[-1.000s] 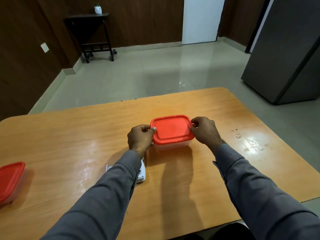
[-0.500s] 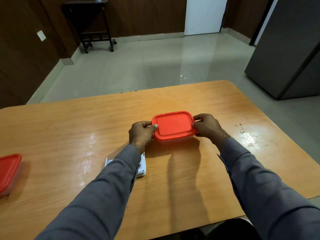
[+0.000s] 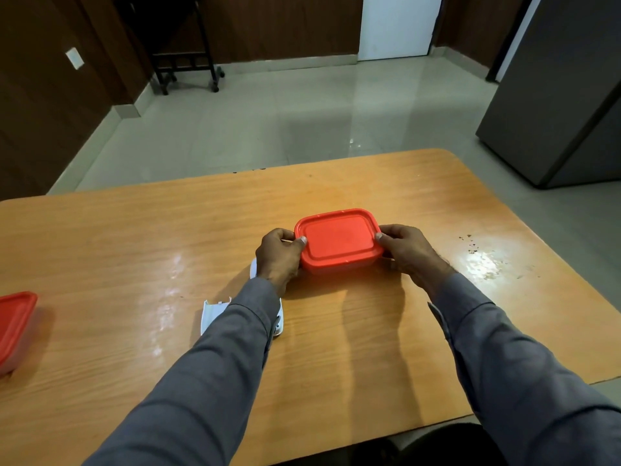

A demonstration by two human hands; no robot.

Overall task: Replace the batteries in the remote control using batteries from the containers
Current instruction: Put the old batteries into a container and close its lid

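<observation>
A small clear container with a red lid (image 3: 339, 239) sits on the wooden table (image 3: 134, 250) in the middle. My left hand (image 3: 277, 258) grips its left end, thumb on the lid's rim. My right hand (image 3: 408, 250) grips its right end the same way. The white remote control (image 3: 278, 322) lies under my left forearm, mostly hidden; only its ends show. A white battery cover (image 3: 211, 312) lies beside it on the left. A second red-lidded container (image 3: 13, 326) stands at the table's left edge, cut off by the frame.
Dark crumbs and a glare patch (image 3: 480, 260) mark the table to the right. Beyond the far edge is tiled floor, a grey cabinet (image 3: 564, 95) at the right and a dark wheeled stand (image 3: 181, 58) at the back left.
Both hands stay on the red-lidded container, which has slid a little toward me. My view has tilted downward.
</observation>
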